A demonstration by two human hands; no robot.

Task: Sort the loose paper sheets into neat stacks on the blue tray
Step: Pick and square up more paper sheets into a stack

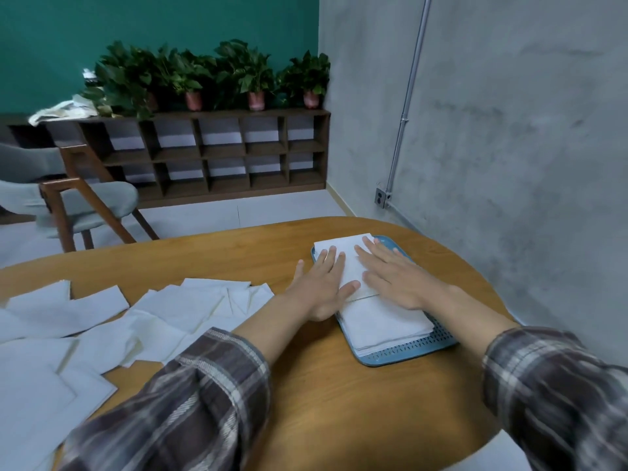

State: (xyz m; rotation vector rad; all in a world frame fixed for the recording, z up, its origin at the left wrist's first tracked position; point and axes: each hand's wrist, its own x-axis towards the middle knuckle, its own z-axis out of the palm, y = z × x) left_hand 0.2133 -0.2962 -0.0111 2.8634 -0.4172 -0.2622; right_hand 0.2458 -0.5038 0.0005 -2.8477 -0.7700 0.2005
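Table [339, 402]: wood, smooth satin finish, warm grain; blue tray [401, 356]: plastic, slightly glossy, perforated floor at its near edge. Paper stacks [384, 321] on the tray and loose sheets [176, 311] toward the table's left edge: matt white, soft-looking, a bit creased. Sleeves [190, 402]: woven plaid cloth; right wall [509, 130]: rough matt concrete with a metal conduit [409, 93]; shelf [217, 154]: dark matt wood.

An office lounge; cubby shelf [217, 154], potted plants [238, 73], armchair [68, 198], wooden table [339, 402].
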